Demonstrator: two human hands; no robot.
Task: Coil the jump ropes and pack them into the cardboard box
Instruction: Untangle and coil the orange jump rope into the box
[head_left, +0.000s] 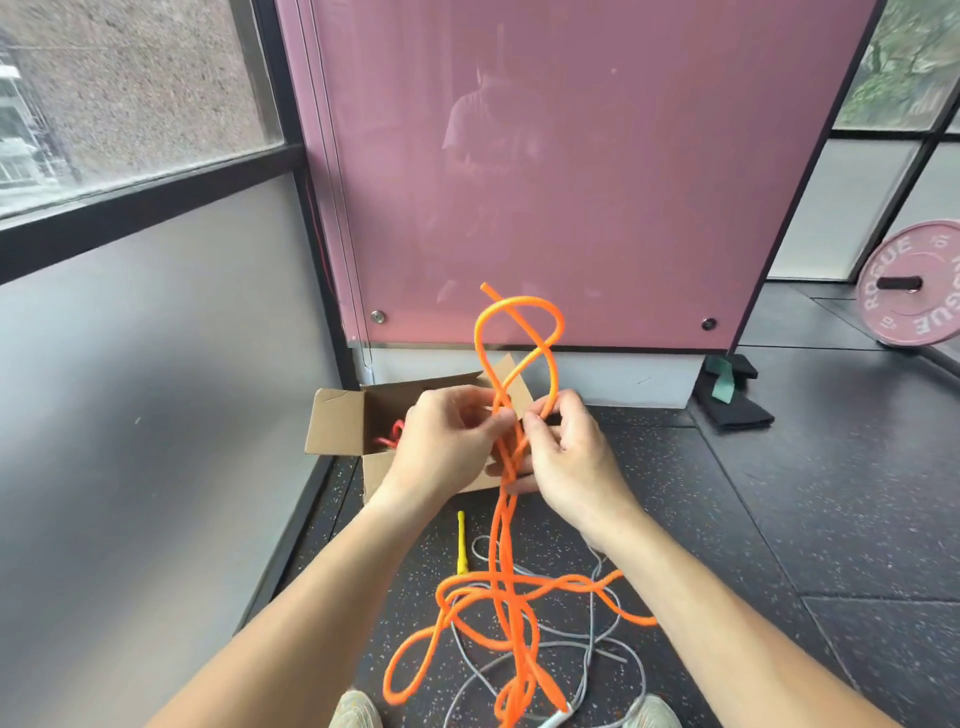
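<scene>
An orange jump rope (503, 535) hangs in several strands from my hands, with loops standing up above them and tangled coils on the floor. My left hand (447, 447) pinches the strands from the left. Gripping the same bundle from the right is my right hand (569, 457). Behind my hands stands an open cardboard box (337, 421) with a red rope (390, 435) inside. A grey jump rope (589, 644) lies looped on the floor under the orange one. Its yellow handle (461, 540) lies near the box.
A pink glass panel (571, 182) rises right behind the box. A pink weight plate (917, 286) leans at the far right, with black pads and a green band (727, 387) near the panel's corner. A grey wall borders the left. My shoes (358, 709) show at the bottom.
</scene>
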